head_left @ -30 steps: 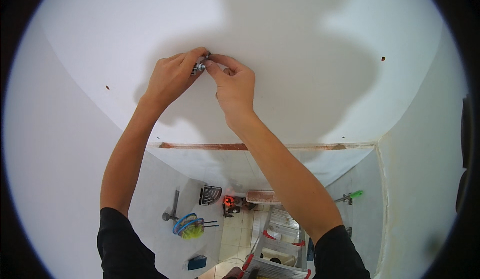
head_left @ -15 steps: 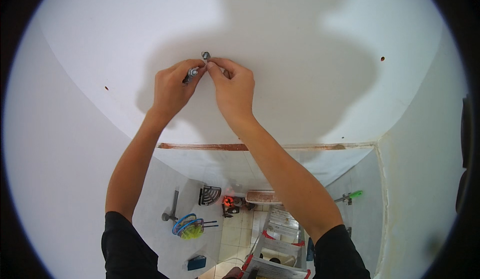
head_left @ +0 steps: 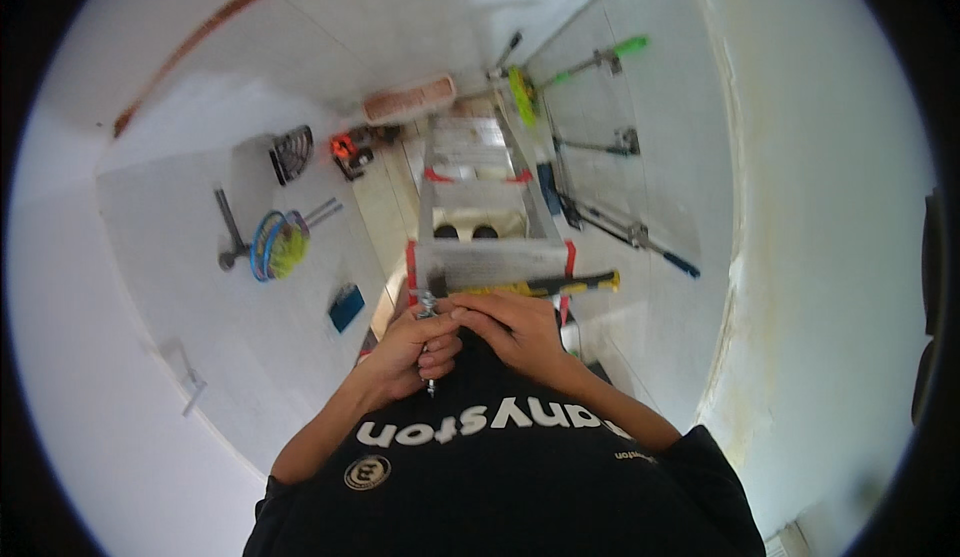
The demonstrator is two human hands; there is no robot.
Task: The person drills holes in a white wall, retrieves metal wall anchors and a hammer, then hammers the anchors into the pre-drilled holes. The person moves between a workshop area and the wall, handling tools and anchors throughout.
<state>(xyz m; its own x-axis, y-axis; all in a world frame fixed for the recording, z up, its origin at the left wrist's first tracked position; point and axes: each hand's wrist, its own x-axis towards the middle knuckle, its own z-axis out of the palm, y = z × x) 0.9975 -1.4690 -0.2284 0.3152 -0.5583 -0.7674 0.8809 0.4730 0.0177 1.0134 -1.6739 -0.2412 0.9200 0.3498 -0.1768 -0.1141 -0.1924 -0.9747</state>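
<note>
My left hand (head_left: 405, 352) is closed around metal expansion bolts (head_left: 428, 307), held in front of my dark shirt. Their threaded ends stick out above and below the fist; how many there are I cannot tell. My right hand (head_left: 520, 332) reaches across, its fingers closed and touching the thumb side of my left hand. Whatever its fingertips may pinch is hidden. Just beyond both hands, a tool with a yellow and black handle (head_left: 570, 285) lies across the top of the stepladder (head_left: 490, 257).
Rackets (head_left: 272, 245), a hammer-like tool (head_left: 232, 232) and a blue box (head_left: 346, 307) are at the left wall. An orange and black power tool (head_left: 350, 152) sits on the floor near a long pinkish tray (head_left: 410, 99). Long-handled tools (head_left: 630, 232) line the right wall.
Both hands have come down from the white wall, where a bolt stuck out between them, to in front of my chest. The view has swung down to the ladder and floor.
</note>
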